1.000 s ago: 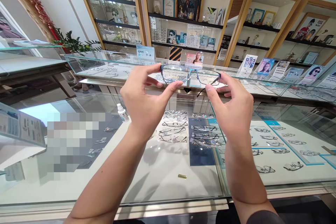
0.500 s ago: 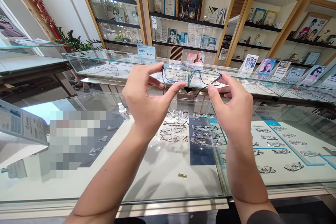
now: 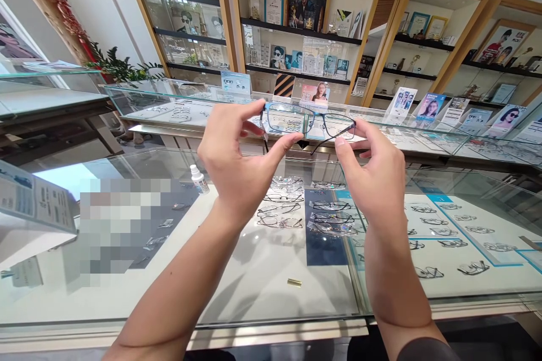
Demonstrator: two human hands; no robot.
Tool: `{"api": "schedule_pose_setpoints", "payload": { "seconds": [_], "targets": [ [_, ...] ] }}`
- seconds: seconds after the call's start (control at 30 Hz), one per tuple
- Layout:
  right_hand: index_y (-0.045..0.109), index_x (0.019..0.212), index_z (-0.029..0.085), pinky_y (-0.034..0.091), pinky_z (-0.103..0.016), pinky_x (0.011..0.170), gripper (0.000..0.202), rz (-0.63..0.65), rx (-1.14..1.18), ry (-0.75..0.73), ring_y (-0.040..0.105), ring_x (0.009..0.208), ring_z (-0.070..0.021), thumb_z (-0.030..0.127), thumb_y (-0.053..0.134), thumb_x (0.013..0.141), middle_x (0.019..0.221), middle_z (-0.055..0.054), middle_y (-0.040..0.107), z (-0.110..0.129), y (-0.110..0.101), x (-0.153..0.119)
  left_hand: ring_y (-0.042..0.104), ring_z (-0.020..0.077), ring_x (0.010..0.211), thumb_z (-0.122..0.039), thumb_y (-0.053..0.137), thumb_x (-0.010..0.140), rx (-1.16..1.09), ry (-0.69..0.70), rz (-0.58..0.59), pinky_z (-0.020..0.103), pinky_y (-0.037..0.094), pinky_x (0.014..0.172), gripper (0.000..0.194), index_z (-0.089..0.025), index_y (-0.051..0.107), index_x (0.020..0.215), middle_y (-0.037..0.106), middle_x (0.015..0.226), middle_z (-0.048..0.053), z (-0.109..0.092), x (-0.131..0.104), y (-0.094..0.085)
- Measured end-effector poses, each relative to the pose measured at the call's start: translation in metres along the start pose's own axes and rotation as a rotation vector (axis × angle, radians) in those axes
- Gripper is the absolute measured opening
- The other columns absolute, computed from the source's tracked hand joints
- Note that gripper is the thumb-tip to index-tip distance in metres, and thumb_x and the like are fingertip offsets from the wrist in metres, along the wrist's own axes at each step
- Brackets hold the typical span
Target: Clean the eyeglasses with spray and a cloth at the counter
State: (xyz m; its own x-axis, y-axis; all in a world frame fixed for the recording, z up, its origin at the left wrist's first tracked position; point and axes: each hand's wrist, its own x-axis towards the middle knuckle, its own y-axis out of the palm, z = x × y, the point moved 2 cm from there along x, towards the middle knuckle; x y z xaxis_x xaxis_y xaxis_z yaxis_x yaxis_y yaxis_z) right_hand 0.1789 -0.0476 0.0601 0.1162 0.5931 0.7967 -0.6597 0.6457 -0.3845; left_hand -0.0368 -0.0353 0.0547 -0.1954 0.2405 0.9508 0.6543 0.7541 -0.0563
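A pair of eyeglasses (image 3: 312, 119) with a thin dark blue frame is raised above the glass counter, lenses facing me. My left hand (image 3: 237, 152) grips its left end near the hinge, with the thumb stretched below the left lens. At the other end, my right hand (image 3: 372, 163) pinches the right rim and hinge between thumb and fingers. One dark temple arm slants down below the right lens. Under my hands, several eyeglasses (image 3: 280, 223) in clear wrapping lie in rows in the display case.
The glass display counter (image 3: 271, 299) spans the front. A white spray bottle (image 3: 200, 181) stands left of my left forearm, and a folded leaflet stand (image 3: 36, 203) is further left. Beyond are a second glass case (image 3: 169, 104) with upright cards and wooden shelves (image 3: 302, 28).
The eyeglasses have tilted slightly, their right end a little lower and the temple arm shifted a bit left. Both hands keep their hold almost in place.
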Motion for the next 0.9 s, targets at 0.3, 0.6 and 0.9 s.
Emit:
{"api": "schedule_pose_setpoints", "payload": {
  "seconds": [0.3, 0.6, 0.9],
  "targets": [
    [0.072, 0.134, 0.027, 0.056, -0.048, 0.086, 0.042, -0.011, 0.019, 0.0, 0.074, 0.092, -0.0265, 0.046, 0.063, 0.098, 0.124, -0.011, 0.08, 0.0, 0.0, 0.0, 0.071, 0.0375, 0.117, -0.074, 0.077, 0.087, 0.022, 0.024, 0.006, 0.063, 0.06, 0.093, 0.058, -0.04, 0.066, 0.132, 0.075, 0.119, 0.007, 0.001, 0.0, 0.0],
    [0.071, 0.137, 0.028, 0.057, -0.048, 0.088, 0.042, -0.019, 0.045, 0.026, 0.074, 0.099, -0.0272, 0.041, 0.064, 0.097, 0.129, -0.011, 0.078, 0.002, -0.002, -0.001, 0.067, 0.0381, 0.127, -0.07, 0.084, 0.083, -0.125, -0.003, -0.028, 0.061, 0.06, 0.099, 0.057, -0.038, 0.069, 0.127, 0.076, 0.119, 0.006, 0.005, 0.0, 0.003],
    [0.071, 0.135, 0.028, 0.059, -0.05, 0.09, 0.04, -0.079, 0.07, -0.019, 0.074, 0.098, -0.0271, 0.041, 0.068, 0.096, 0.127, -0.01, 0.078, 0.001, -0.002, -0.002, 0.066, 0.0364, 0.13, -0.064, 0.092, 0.078, -0.272, -0.064, -0.011, 0.06, 0.06, 0.105, 0.057, -0.039, 0.072, 0.126, 0.074, 0.122, 0.004, 0.013, -0.001, 0.007]
  ]
}}
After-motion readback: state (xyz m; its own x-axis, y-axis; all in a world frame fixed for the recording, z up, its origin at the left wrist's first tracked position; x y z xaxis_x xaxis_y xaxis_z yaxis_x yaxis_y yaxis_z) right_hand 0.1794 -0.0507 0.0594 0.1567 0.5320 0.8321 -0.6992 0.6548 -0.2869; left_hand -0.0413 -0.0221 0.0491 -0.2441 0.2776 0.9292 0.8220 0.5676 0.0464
